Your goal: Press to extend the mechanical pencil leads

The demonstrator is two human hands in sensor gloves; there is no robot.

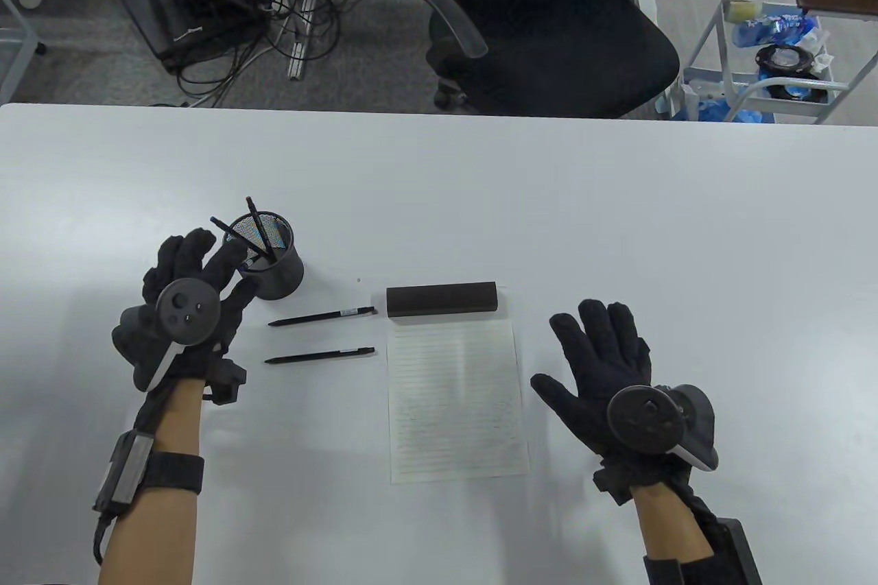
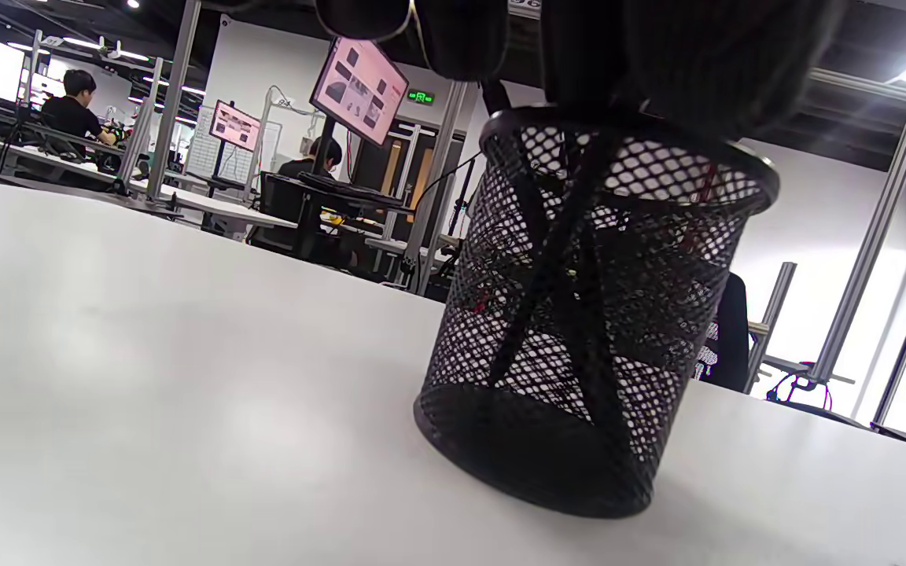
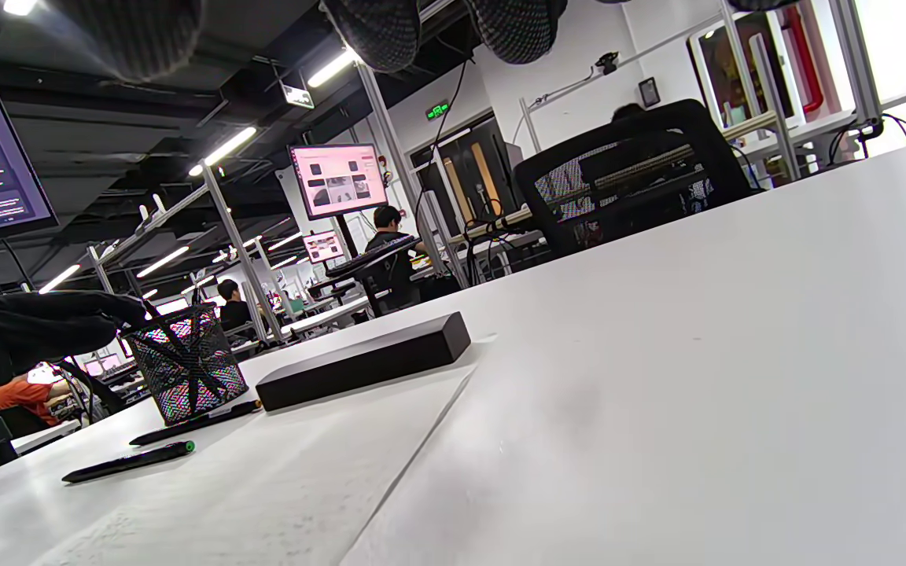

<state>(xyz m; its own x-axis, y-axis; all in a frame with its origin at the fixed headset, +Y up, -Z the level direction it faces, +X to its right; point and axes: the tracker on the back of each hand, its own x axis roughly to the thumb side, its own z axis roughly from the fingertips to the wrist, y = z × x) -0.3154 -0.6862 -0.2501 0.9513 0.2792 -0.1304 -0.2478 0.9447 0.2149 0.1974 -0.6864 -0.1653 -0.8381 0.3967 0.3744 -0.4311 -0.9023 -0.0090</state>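
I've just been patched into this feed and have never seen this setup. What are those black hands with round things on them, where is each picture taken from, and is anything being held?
There is no robot here: these are a person's hands in black sensor gloves, with a round tracker strapped to the back of each. The big picture looks down at the white table; the other two come from cameras on the wrists, sitting low and tilted.

The left hand is at the mesh pen holder, its fingertips at the pencils standing in it; I cannot tell whether it grips one. The right hand lies spread and holds nothing.

Two mechanical pencils lie side by side between the holder and a lined sheet of paper. A dark rectangular block rests along the sheet's far edge.
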